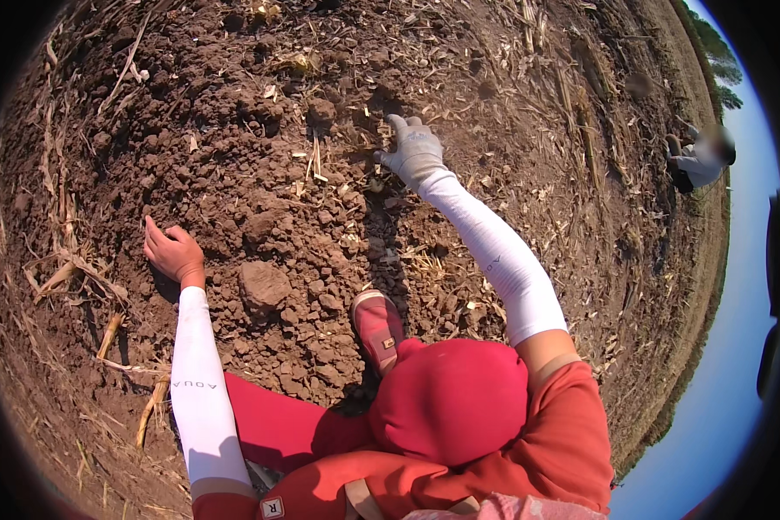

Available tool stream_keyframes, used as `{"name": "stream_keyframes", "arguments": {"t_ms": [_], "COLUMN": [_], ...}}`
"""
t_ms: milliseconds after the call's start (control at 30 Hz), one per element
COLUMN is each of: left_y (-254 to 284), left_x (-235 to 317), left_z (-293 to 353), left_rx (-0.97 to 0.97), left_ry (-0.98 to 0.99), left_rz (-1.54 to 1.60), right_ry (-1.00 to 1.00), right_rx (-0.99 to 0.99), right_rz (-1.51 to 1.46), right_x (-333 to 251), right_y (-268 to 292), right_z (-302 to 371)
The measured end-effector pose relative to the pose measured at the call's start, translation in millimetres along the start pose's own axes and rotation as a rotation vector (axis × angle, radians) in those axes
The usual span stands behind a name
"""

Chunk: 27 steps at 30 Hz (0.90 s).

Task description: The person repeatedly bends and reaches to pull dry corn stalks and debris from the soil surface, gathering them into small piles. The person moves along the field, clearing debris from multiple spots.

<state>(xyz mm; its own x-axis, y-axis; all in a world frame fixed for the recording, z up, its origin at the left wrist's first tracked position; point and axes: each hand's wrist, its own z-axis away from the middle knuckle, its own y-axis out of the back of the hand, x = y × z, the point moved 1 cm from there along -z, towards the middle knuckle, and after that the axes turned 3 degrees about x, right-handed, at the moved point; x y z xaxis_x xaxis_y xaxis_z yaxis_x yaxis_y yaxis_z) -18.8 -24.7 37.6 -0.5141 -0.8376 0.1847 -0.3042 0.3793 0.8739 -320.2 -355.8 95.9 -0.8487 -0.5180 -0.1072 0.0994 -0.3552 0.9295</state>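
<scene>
My bare left hand (173,251) is low over the loose brown soil (208,165) on the left, its fingers apart and nothing visible in them. The underside of that hand is hidden. Farther out, a grey work glove (420,156) covers my right hand (413,149). That hand reaches over the soil with the thumb spread from the fingers, and I see nothing held. Whether its fingertips touch the ground I cannot tell. A large clod (264,284) lies between my arms, to the right of my left hand.
Dry stalks (108,334) and straw bits litter the ground. My red shoe (377,328) is planted on the clods, below my bent red-clad knee (451,399). Another person (702,160) is low to the ground at the far right, near the field's edge and trees (719,61).
</scene>
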Motion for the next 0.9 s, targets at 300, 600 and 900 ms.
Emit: {"name": "stream_keyframes", "arguments": {"t_ms": [300,600,900], "left_y": [1.8,2.2,3.7], "left_x": [0.1,1.0,4.3], "left_z": [-0.8,-2.1,-0.8], "left_rx": [0.000,-0.022,-0.015], "left_ry": [-0.016,0.002,0.009], "left_rz": [0.009,0.000,0.027], "right_ry": [-0.020,0.001,0.100], "right_rx": [0.100,0.031,-1.001], "right_rz": [0.086,-0.341,-0.397], "right_x": [-7.8,8.9,75.5], "right_y": [-29.3,-30.2,21.3], "right_z": [-27.4,-23.2,58.6]}}
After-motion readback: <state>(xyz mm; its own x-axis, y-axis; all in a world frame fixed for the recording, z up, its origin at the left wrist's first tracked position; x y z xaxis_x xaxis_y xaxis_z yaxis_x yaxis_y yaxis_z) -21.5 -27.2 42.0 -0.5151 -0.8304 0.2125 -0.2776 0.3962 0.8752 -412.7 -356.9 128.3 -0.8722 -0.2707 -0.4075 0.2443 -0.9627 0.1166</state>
